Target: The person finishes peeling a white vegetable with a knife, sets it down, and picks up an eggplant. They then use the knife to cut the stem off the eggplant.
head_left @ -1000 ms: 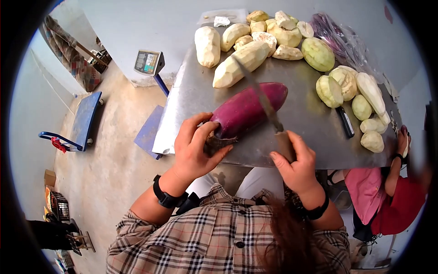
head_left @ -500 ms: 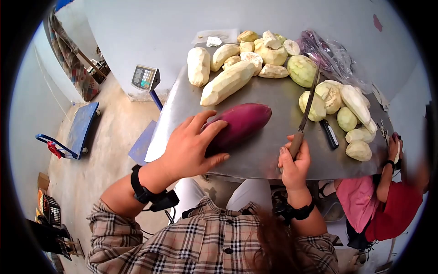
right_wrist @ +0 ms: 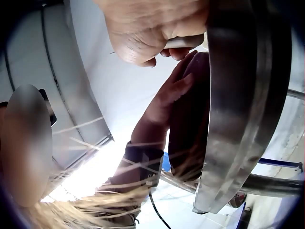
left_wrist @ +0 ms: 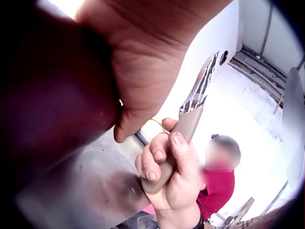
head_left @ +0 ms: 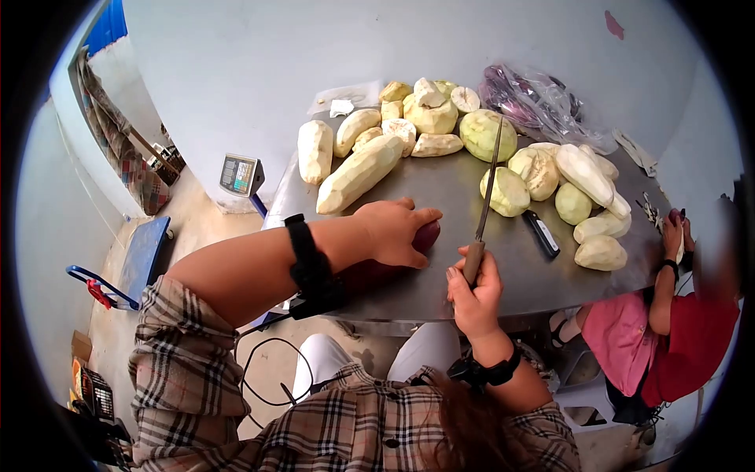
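In the head view, the left forearm and the dark wrist strap cover much of the purple vegetable (head_left: 377, 275), so we see only its rounded far end and a dark part of its side. It lies at the near side of the metal tabletop (head_left: 440, 185), close to the front edge. In the left wrist view it is dark and blurred, cut by the picture border. In the right wrist view, the knife's blade is hard to make out.

Beyond the vegetable, bare metal shows up to the long peeled piece (head_left: 362, 175). On the right, the peeled pieces (head_left: 586, 175) and the black-handled object (head_left: 541, 234) stand well apart from it. The clear bag (head_left: 535, 102) is at the back.

Our left arm reaches across from the left, and the left hand (head_left: 393, 232) rests on the vegetable, with its fingers spread; how the fingers hidden under it lie, we cannot tell. Our right hand (head_left: 478, 295) grips the knife (head_left: 489, 189) by its handle, with the elbow bent and the blade pointing away from our body. Both hands are near each other, but not touching.
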Motion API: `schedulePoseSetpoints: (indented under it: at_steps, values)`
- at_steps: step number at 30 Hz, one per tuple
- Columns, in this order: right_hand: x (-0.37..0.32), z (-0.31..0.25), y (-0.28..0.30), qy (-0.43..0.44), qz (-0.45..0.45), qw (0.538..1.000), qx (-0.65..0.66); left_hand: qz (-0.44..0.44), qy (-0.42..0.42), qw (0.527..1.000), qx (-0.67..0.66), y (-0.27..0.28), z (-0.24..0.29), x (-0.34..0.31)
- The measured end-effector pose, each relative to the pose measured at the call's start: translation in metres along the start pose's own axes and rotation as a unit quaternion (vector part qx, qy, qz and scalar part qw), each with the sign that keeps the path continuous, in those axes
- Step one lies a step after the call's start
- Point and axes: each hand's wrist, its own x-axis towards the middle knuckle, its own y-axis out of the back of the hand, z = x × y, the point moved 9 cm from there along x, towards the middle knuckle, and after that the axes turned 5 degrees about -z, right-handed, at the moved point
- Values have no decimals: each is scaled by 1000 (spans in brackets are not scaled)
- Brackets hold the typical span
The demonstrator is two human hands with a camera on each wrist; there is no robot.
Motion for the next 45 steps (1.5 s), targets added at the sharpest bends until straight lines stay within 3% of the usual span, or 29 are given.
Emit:
schedulePoseSetpoints:
  at_steps: [8, 11, 14, 16, 18, 22, 25, 34, 39, 42, 43, 45]
  values:
    - [-2, -7, 0, 30, -1, 998, -58, -119, -2, 992, -45, -3, -4, 42]
    - [-2, -14, -2, 40, -6, 997, -59, -97, 26, 991, -90, 20, -8, 31]
    - [-3, -19, -5, 47, -11, 997, -63, 14, 19, 975, -220, 49, -42, 30]
    - [-4, -19, -6, 51, -13, 997, -60, 72, 28, 897, -436, 67, -55, 10]
    - [-3, -18, -6, 61, -13, 996, -60, 130, -24, 812, -568, 79, -64, -4]
    - [-4, -24, -7, 77, -19, 994, -75, 228, -11, 714, -662, 64, -96, -37]
    - [-3, -21, -5, 82, -18, 993, -79, 241, 28, 653, -717, 28, -114, -57]
    - [-2, -16, -7, 72, -39, 994, -69, 232, 66, 670, -702, -34, -125, -129]
    - [-1, -10, -10, 52, -65, 996, -36, 286, 85, 666, -684, -49, -138, -153]
    - [0, -10, -11, 45, -63, 997, -25, 297, 97, 698, -644, -58, -154, -167]
    - [0, -11, -12, 47, -60, 997, -24, 303, 110, 742, -588, -57, -158, -174]
    - [1, -10, -16, 47, -65, 996, -45, 305, 101, 784, -532, -50, -152, -181]
